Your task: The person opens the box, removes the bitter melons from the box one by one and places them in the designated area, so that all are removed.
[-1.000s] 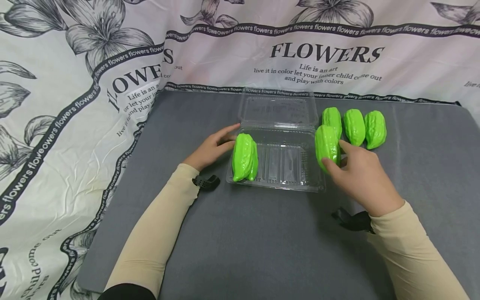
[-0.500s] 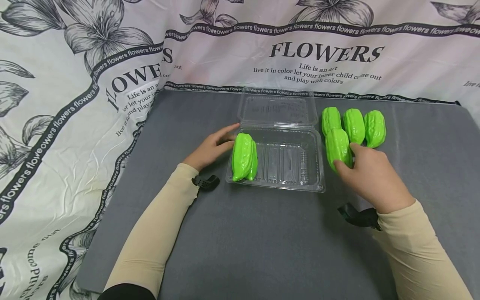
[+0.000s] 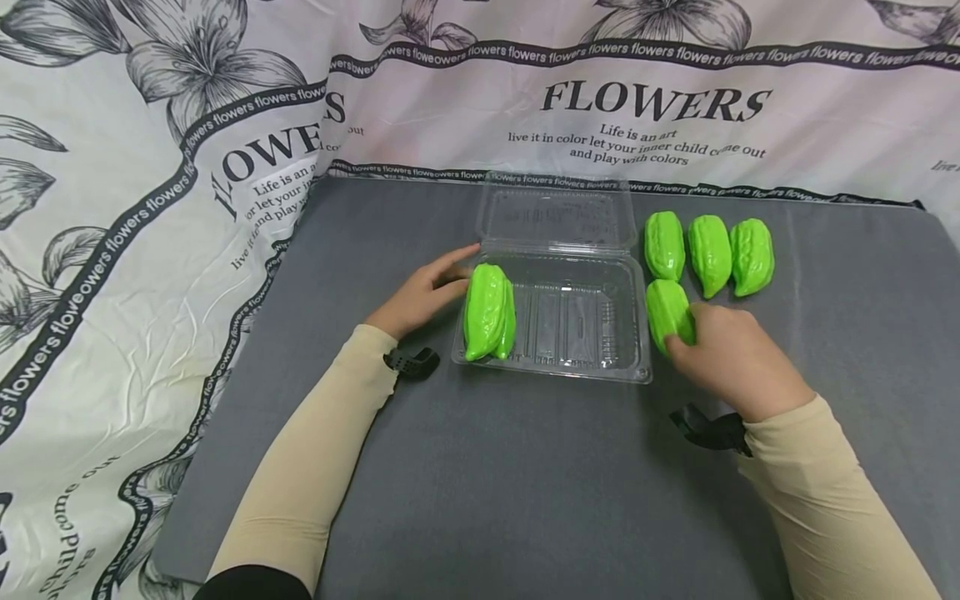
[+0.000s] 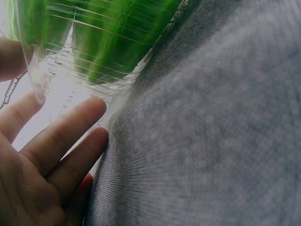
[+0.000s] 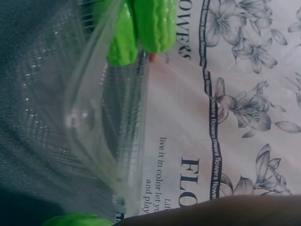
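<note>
My right hand (image 3: 723,354) grips a bright green ridged bitter melon (image 3: 667,310) just right of the clear plastic clamshell box (image 3: 551,377). In the right wrist view only a sliver of that melon (image 5: 77,220) shows at the bottom. Two more bitter melons lie side by side at the box's left end, the nearer one (image 3: 486,312) partly on top of the other (image 3: 508,325). At the left rim, my left hand (image 3: 420,298) touches the box with thumb and fingers extended. Its spread fingers (image 4: 63,132) appear beside the box wall in the left wrist view.
A row of three bitter melons (image 3: 708,254) lies at the back right of the grey table (image 3: 525,475). The box's lid (image 3: 555,218) stands raised toward the back. Behind and to the left hangs a white flower-printed cloth (image 3: 442,125).
The right hand has carried its bitter melon from over the box's right edge out to the right, then lower and slightly back left. The left hand stays in place.
</note>
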Available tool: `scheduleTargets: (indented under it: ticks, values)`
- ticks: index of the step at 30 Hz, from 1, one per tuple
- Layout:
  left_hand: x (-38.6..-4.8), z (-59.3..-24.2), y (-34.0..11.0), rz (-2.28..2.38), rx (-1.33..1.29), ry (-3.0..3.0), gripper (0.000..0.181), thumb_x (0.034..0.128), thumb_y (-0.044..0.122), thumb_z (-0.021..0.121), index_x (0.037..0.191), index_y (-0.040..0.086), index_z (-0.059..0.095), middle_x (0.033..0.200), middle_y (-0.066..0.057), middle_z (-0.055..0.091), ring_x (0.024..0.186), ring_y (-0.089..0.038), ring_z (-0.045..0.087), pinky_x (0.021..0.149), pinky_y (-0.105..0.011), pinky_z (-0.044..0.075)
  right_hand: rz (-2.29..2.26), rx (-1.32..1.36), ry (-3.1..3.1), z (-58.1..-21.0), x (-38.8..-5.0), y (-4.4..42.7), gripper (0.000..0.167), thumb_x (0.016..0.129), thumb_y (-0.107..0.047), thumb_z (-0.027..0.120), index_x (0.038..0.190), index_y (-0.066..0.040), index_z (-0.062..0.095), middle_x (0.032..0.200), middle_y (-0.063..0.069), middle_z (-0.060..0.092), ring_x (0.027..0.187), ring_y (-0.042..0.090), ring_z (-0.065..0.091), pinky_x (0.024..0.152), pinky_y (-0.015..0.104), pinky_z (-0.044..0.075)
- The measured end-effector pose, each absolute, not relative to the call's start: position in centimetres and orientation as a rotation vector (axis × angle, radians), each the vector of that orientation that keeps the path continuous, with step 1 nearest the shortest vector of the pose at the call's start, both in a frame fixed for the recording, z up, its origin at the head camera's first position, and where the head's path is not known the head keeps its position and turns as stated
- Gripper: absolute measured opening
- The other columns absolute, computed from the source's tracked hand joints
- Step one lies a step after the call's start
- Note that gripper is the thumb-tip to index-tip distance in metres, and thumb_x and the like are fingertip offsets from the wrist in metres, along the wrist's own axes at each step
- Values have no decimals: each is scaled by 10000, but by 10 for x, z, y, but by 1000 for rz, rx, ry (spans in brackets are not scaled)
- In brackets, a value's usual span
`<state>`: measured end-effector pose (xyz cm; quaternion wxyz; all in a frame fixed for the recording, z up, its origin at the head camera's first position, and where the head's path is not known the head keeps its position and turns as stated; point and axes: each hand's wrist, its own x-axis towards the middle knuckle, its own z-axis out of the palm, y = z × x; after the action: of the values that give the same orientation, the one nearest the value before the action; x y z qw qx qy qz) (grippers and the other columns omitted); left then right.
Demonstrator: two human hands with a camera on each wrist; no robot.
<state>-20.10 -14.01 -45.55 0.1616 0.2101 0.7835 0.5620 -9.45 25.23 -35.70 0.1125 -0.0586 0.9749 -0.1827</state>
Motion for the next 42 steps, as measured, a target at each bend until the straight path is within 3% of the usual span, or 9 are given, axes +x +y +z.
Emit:
scheduleTargets:
  ticks: [21, 42]
  values:
    - [-201, -455, -141, 1623, 588, 2222, 588, 1102, 243, 558, 1656, 273, 365, 1463, -124, 618, 1354, -252, 580, 1170, -476, 438, -488, -238, 2867, -373, -103, 254, 299, 917, -163, 591, 666, -131, 433, 624, 25, 436, 608, 263, 495, 541, 380, 392]
    - [-202, -456, -140, 1626, 599, 2227, 591, 1098, 232, 557, 1657, 255, 367, 1458, -126, 624, 1345, -250, 589, 1163, -468, 446, -477, -159, 2825, -362, -98, 256, 303, 991, -273, 580, 764, -96, 486, 689, 67, 486, 666, 276, 518, 556, 379, 394]
